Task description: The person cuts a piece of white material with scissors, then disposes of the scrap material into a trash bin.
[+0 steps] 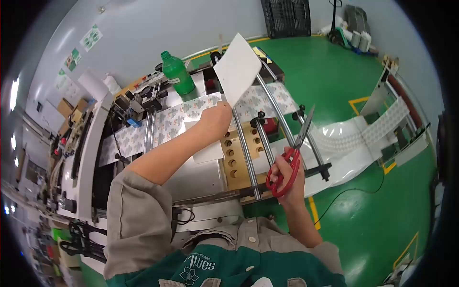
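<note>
My left hand (pixel 216 120) is closed on the lower corner of a white sheet (pixel 237 69), which stands up above the machine's metal bars. In my right hand (pixel 290 179) is a pair of scissors (pixel 300 138) with red handles; its blades point up and away, and look closed or nearly so. Beneath my left hand runs a printed film web (pixel 184 115) with a repeated small pattern, continuing right under the bars. Another white piece (pixel 209 152) lies on the machine's metal plate, partly hidden by my left forearm.
A green bottle (pixel 178 74) stands on the machine behind the web. Metal rollers (pixel 245 153) cross above a tan block with holes (pixel 234 165). At right, white film (pixel 344 148) trails toward a roller stand (pixel 406 107). A cable (pixel 354 190) lies on the green floor.
</note>
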{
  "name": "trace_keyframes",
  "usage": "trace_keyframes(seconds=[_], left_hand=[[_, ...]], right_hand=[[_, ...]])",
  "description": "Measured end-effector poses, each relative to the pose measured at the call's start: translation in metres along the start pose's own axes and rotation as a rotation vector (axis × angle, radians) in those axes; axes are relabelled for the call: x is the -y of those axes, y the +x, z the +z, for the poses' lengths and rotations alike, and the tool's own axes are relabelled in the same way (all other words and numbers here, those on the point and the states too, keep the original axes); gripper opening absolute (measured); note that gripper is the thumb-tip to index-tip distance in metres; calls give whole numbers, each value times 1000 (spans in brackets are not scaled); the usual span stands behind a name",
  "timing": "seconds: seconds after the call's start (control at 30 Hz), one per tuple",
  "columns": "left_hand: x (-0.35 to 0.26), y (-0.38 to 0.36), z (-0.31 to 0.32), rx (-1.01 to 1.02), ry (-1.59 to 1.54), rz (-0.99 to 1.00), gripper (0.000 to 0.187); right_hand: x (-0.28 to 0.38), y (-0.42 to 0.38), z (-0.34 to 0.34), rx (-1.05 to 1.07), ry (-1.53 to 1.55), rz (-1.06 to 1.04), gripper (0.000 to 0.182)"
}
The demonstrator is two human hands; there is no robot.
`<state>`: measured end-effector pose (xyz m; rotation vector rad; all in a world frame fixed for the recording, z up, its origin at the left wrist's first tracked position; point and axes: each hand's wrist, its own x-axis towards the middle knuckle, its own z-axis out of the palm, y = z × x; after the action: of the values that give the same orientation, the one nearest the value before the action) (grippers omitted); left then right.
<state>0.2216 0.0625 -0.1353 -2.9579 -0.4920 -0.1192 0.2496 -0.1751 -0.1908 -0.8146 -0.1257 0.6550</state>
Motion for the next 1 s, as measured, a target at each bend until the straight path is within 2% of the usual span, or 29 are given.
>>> trace_keyframes(seconds=[0.03, 0.1, 0.17, 0.2, 0.23, 0.3, 0.37, 0.43, 0.5, 0.57, 0.67, 0.8, 0.83, 0.9, 0.93, 1.0], left_hand=[[-5, -6, -6, 27, 25, 19, 22], [-10, -20, -18, 157, -53, 301, 22], [-17, -37, -35, 174, -357, 397, 18], [-22, -44, -51, 355, -579, 170, 26], [-18, -49, -55, 334, -738, 156, 30], [-17, -60, -79, 430, -1115, -267, 34], [-24, -75, -75, 118, -1425, -435, 41], [-17, -77, -66, 52, -1694, -447, 51], [-13, -75, -60, 34, -1781, -425, 52], [-16, -64, -57, -80, -1639, -519, 49], [-26, -35, -48, -255, -1182, -577, 45], [-4, 0, -15, -256, -1132, -444, 39], [-9, 5, -7, -279, -1105, -445, 36], [-8, 7, 6, -159, -1085, -459, 35], [-19, 9, 3, -193, -1034, -512, 34], [-8, 10, 5, -192, -1064, -483, 28]], right_hand=[[0, 0, -1, -20, 36, 9, 34], [-1, 0, -6, 31, 32, -21, 33], [2, -3, -13, 62, 48, 4, 35], [6, -7, -16, 68, 44, 27, 36], [11, -10, -20, 78, 40, 47, 36], [18, -15, -32, 140, 27, 71, 38], [23, -18, -40, 150, -27, 33, 42], [25, -20, -50, 158, 38, 28, 45], [26, -19, -59, 143, 41, -38, 46], [29, -16, -68, 159, 45, -22, 47], [24, -9, -76, 151, 19, -63, 45], [27, 1, -84, 269, 33, 29, 44], [28, 3, -85, 296, 36, 28, 45], [31, 7, -87, 324, 38, 64, 45], [33, 10, -88, 347, 37, 99, 46], [34, 17, -90, 374, -10, 95, 45]])
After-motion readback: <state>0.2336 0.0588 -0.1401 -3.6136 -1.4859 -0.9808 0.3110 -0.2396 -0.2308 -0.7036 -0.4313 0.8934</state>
